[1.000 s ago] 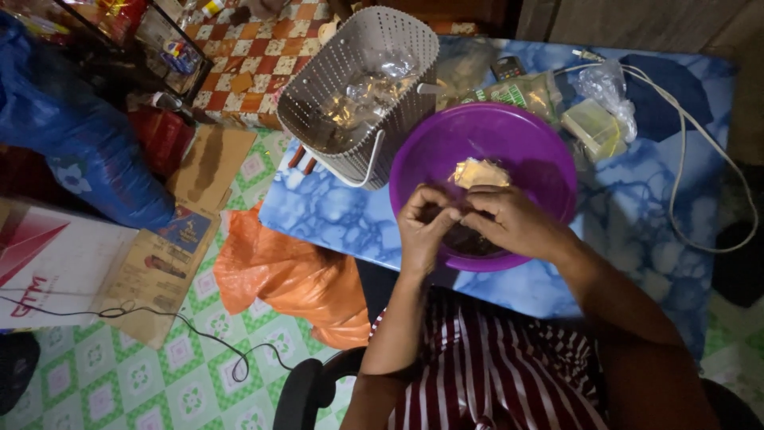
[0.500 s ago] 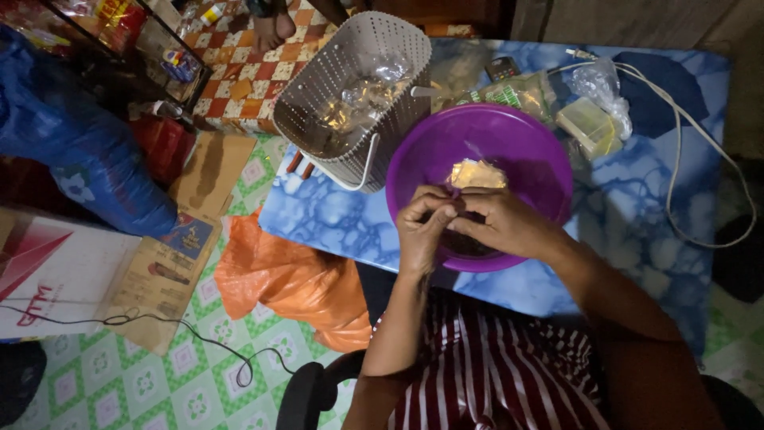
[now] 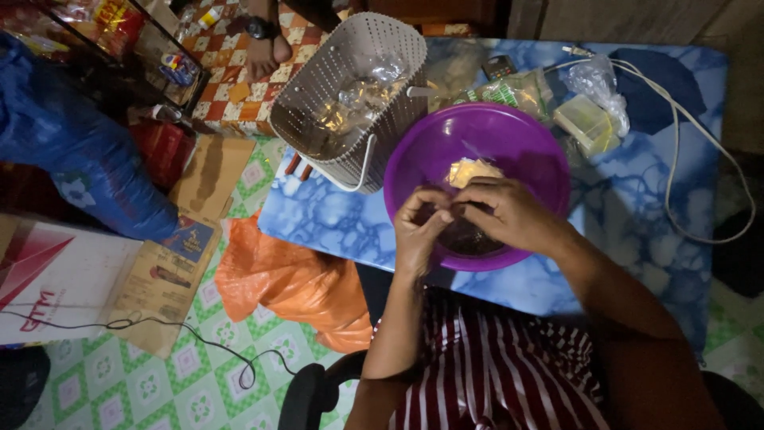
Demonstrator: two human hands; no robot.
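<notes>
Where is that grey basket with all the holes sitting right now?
In the head view, the perforated basket sits on the blue table, at its far left corner, touching the purple bowl to its right.

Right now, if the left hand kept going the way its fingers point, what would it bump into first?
The left hand points up and right, toward the right hand. Their fingertips already meet over the purple bowl, so it would probably press into the right hand's fingers first. A small item may sit between them, but I cannot tell.
</notes>
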